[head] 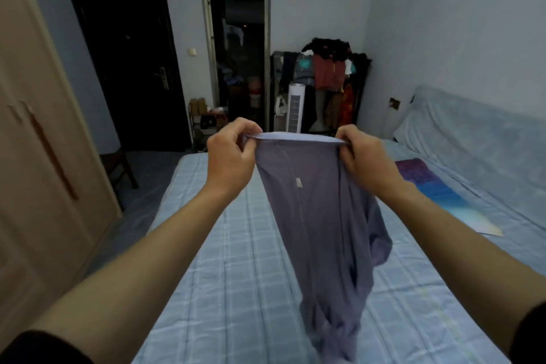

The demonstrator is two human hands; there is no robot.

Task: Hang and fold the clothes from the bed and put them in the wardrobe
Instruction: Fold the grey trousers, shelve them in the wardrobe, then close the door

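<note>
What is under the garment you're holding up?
The garment hangs from the left hand and right hand over the checked bed. Its lower end seems to reach the sheet. Anything lying behind the cloth is hidden.

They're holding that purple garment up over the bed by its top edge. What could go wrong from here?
Both hands, left and right, only pinch the top edge of the purple garment, so it might slip free on one side. Its lower end is bunched and twisted near the bed, so a fold made now would likely come out creased. The wardrobe doors look closed, and with both hands busy, opening them could be awkward.
</note>
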